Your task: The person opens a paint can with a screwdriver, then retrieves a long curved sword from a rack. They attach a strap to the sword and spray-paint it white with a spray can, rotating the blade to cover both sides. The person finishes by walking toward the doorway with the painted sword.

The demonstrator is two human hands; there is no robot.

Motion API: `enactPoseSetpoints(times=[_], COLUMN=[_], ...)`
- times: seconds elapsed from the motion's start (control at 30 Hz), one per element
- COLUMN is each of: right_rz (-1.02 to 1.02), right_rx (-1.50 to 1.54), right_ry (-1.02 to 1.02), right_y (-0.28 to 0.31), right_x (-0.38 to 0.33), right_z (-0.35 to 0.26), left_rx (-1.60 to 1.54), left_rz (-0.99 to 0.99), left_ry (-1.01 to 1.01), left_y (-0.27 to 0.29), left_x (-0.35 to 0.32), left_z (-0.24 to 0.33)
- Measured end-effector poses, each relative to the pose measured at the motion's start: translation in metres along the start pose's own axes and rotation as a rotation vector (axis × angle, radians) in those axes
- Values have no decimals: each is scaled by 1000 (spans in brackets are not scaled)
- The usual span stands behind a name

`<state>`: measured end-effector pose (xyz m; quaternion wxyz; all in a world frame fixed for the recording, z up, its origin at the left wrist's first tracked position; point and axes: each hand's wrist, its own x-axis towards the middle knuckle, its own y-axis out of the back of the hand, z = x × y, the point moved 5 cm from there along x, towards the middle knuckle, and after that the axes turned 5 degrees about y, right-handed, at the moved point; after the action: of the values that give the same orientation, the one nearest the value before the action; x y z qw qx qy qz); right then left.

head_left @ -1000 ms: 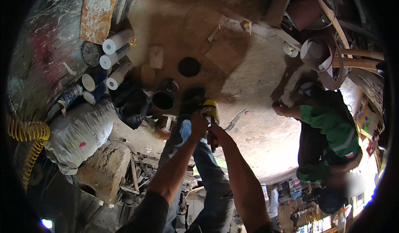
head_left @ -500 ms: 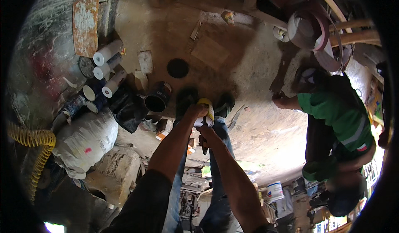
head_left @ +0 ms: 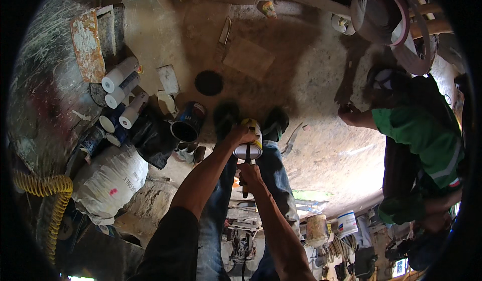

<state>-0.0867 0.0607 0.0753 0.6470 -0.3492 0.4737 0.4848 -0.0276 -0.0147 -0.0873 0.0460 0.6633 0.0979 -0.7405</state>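
A yellow can (head_left: 257, 130) with a pale round end is tipped toward me between my feet. My left hand (head_left: 243, 134) is closed around its side. Just below the can, my right hand (head_left: 249, 174) grips a dark, narrow knife-like tool (head_left: 248, 153). The tool's shaft reaches up over the can's pale end, its tip close to the rim by my left hand; whether it touches cannot be made out. Its handle sticks out below my right fist. To the left of my feet, a dark blue open can (head_left: 190, 122) leans on its side.
White-ended cylinders (head_left: 120, 75), a black bag (head_left: 156, 138) and a white sack (head_left: 111, 180) lie on the left. A dark disc (head_left: 209, 83) is on the floor ahead. At right a person in a green sleeve (head_left: 416, 128) crouches. Coiled belts (head_left: 384, 17) hang at upper right.
My right hand has drawn back from the can toward me, baring more of the tool's shaft. My left hand still holds the can. The head view has shifted slightly.
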Motion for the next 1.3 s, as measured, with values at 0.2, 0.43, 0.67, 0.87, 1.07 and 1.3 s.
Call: enactPoseSetpoints(times=[0.2,0.43,0.67,0.87,1.07,1.3], right_rz=[35,-72,-27,-9,-28,-21], right_rx=[-128,-288,34,88,242,-400], right_ry=[106,389,121,120,354,938], right_y=[1,-1,1,-10,-13,-12], right_x=[13,6,-11,-27,-103,-173], right_z=[17,53,30,33,17,-52], left_rx=[-4,-418,264,-451,-1481,-1939], left_rz=[208,108,110,192,-49,-832], left_ry=[-212,-131,-536,-406,97,-537], left_y=[1,-32,31,51,16,100], left_x=[-14,39,45,-37,-158,-274], left_z=[-2,-31,-52,-74,-81,0])
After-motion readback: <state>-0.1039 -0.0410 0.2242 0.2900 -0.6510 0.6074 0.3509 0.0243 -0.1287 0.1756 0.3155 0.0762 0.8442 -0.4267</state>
